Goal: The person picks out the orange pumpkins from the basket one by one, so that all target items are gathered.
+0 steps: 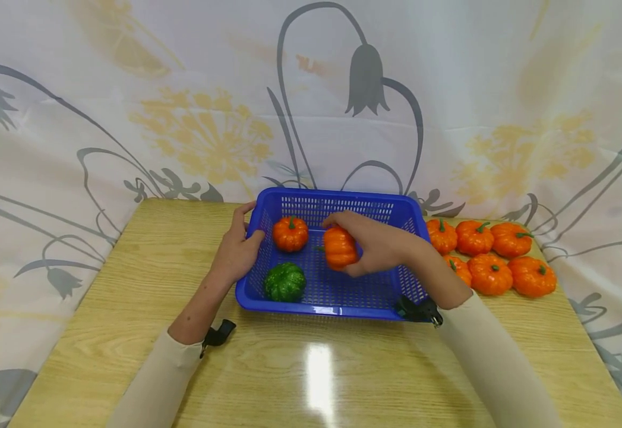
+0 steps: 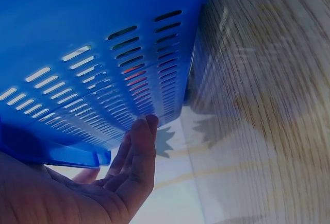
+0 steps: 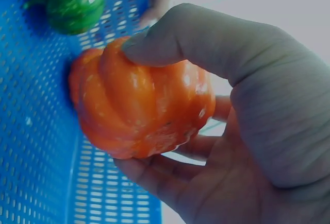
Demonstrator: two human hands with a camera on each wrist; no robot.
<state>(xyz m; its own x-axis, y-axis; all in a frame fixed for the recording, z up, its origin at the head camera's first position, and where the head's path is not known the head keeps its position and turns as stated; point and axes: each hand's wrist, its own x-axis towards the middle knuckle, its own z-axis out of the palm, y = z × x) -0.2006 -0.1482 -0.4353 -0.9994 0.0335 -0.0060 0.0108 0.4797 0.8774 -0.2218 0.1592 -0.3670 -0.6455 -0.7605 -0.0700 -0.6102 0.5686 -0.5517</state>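
Observation:
My right hand (image 1: pixel 372 241) holds an orange pumpkin (image 1: pixel 339 248) inside a blue plastic basket (image 1: pixel 316 311), thumb on one side and fingers on the other. In the right wrist view the pumpkin (image 3: pixel 144 100) is tipped on its side, its ribbed flank towards the camera. My left hand (image 1: pixel 237 246) grips the basket's left rim, thumb at the top edge and fingers against the slotted outer wall (image 2: pixel 77 23). A second orange pumpkin (image 1: pixel 290 235) sits upright at the basket's back left. In front of it lies a dark green pumpkin (image 1: pixel 285 283).
Right of the basket, several orange pumpkins (image 1: pixel 490 274) stand in two rows on the wooden table (image 1: pixel 268 374). A pale flower-print cloth (image 1: pixel 225 77) hangs behind the table and along its sides. Each wrist wears a black camera strap (image 1: pixel 218 334).

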